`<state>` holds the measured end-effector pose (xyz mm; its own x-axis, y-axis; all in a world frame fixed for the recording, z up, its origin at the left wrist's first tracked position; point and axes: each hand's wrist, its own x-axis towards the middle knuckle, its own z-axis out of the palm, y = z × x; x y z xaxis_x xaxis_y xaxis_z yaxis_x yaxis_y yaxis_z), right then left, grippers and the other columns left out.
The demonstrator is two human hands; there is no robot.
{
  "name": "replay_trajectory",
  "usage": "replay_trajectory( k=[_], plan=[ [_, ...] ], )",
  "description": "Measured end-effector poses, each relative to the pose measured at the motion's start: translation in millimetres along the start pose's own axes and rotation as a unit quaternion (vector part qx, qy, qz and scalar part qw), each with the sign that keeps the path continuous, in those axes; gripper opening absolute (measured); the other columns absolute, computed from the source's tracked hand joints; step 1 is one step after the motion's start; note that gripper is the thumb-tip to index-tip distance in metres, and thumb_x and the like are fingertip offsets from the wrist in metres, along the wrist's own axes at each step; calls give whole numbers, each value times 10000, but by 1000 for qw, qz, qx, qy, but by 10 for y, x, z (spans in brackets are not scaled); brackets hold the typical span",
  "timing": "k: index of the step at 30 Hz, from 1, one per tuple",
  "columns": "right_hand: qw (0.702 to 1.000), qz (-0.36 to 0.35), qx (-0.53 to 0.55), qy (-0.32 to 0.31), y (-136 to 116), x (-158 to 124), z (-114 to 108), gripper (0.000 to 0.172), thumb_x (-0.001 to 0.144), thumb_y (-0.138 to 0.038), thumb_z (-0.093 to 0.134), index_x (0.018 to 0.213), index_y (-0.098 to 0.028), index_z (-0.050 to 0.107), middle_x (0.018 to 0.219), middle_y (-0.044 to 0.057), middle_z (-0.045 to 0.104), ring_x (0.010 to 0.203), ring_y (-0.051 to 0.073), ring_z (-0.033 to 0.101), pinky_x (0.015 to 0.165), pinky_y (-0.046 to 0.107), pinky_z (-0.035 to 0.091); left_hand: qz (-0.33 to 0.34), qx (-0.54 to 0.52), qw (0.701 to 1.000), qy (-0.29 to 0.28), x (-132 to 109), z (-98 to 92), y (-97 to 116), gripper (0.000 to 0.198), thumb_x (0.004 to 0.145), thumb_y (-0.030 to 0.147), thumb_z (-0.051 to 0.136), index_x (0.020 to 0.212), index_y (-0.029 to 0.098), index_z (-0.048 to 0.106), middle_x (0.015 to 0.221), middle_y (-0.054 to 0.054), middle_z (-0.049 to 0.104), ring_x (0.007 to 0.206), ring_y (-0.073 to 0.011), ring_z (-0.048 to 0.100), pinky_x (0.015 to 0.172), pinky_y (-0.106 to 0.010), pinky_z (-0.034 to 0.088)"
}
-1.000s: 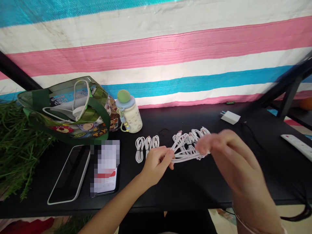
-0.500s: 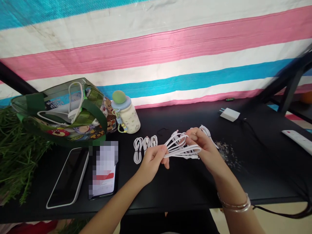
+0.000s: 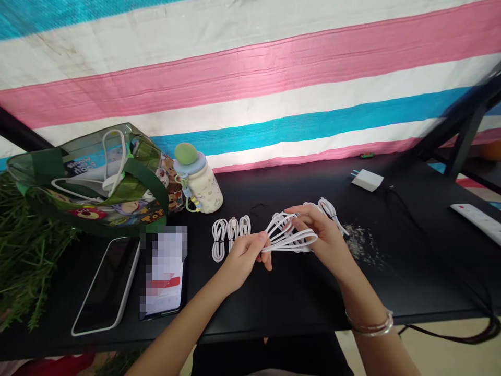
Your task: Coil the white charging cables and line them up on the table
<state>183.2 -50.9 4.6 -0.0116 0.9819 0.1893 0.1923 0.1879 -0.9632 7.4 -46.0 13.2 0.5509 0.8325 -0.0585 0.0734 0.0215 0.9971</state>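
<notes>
A bunch of looped white charging cables [image 3: 289,235] sits between the person's two hands, held above the black table [image 3: 274,308] just right of centre. The left hand [image 3: 245,258] is nearly closed, with its thumb and fingers pinching the loops at one end. The right hand [image 3: 323,237] is partly open, its fingers curved over the top of the bunch, and a few loops stick out past it. Thin bangles [image 3: 370,325] circle the right wrist. Just left of the left hand, three small coiled white cables [image 3: 230,237] lie side by side on the tabletop. Further left stand a cream water bottle [image 3: 198,180] with a green lid and a clear green tote bag [image 3: 88,177] with cartoon prints. In front of the bag lie a smartphone [image 3: 105,284] in a white case and a second phone [image 3: 162,305] with a pixelated screen. Pale specks [image 3: 362,244] dot the table right of the right hand, near a white charger plug [image 3: 367,180] and a white power strip [image 3: 475,222].
</notes>
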Motion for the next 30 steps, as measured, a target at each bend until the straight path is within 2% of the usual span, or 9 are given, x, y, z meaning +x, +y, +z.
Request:
replay_trajectory(
  k=[3, 7, 10, 14, 20, 25, 28, 30],
  plan=[
    [1000, 4, 4, 6, -10, 4, -2, 318, 831, -513, 550, 916, -217, 630, 689, 15, 689, 628, 147, 626, 560, 256, 455, -7, 4, 1000, -2, 2, 4, -1, 548, 856, 600, 308, 472, 215, 374, 477, -4, 478, 536, -126, 420, 614, -272, 382],
    [996, 15, 83, -12, 3, 1, -3, 322, 810, -550, 570, 845, -230, 579, 683, 5, 679, 614, 139, 610, 550, 245, 462, -25, 10, 1000, -16, 0, 5, 10, 561, 849, 612, 296, 463, 213, 369, 476, -12, 499, 547, -132, 440, 647, -280, 392],
    [989, 47, 138, -34, 11, -18, -12, 310, 797, -540, 598, 840, -235, 559, 686, -4, 673, 604, 130, 597, 545, 236, 455, -30, 10, 999, -12, 2, 3, 11, 553, 837, 622, 300, 467, 217, 361, 464, -10, 503, 535, -131, 434, 648, -282, 390],
    [977, 93, 191, -26, -9, -53, -5, 310, 772, -535, 630, 852, -241, 571, 668, -22, 659, 526, 112, 551, 500, 230, 429, -29, 4, 1000, 13, 18, -6, -3, 564, 811, 656, 330, 457, 217, 354, 449, -2, 494, 514, -120, 426, 653, -279, 399],
    [967, 87, 237, 39, -70, -74, 81, 309, 621, -420, 803, 807, -244, 630, 702, -35, 670, 644, 118, 613, 617, 228, 476, -79, -80, 993, 44, 31, -8, -14, 599, 735, 732, 421, 464, 204, 342, 431, 29, 444, 485, -105, 465, 623, -265, 443],
    [963, 92, 251, 34, -81, -84, 93, 287, 640, -418, 790, 823, -237, 662, 650, -37, 674, 604, 112, 606, 609, 228, 470, -96, -137, 985, 47, 34, -12, -9, 603, 705, 735, 476, 460, 203, 332, 410, 40, 428, 461, -92, 440, 625, -265, 473],
    [957, 102, 269, 25, -73, -84, 59, 263, 664, -406, 777, 835, -236, 673, 713, -22, 707, 639, 118, 620, 628, 231, 481, -104, -177, 978, 31, 39, -37, -30, 584, 726, 698, 491, 468, 207, 309, 389, 51, 386, 453, -87, 422, 571, -231, 447],
    [949, 113, 293, -2, -64, -79, 29, 245, 683, -415, 762, 834, -240, 679, 754, -18, 717, 675, 122, 631, 642, 232, 495, -106, -203, 973, 10, 41, -54, -43, 565, 749, 661, 497, 477, 208, 298, 382, 54, 363, 456, -86, 417, 549, -212, 430]
  ],
)
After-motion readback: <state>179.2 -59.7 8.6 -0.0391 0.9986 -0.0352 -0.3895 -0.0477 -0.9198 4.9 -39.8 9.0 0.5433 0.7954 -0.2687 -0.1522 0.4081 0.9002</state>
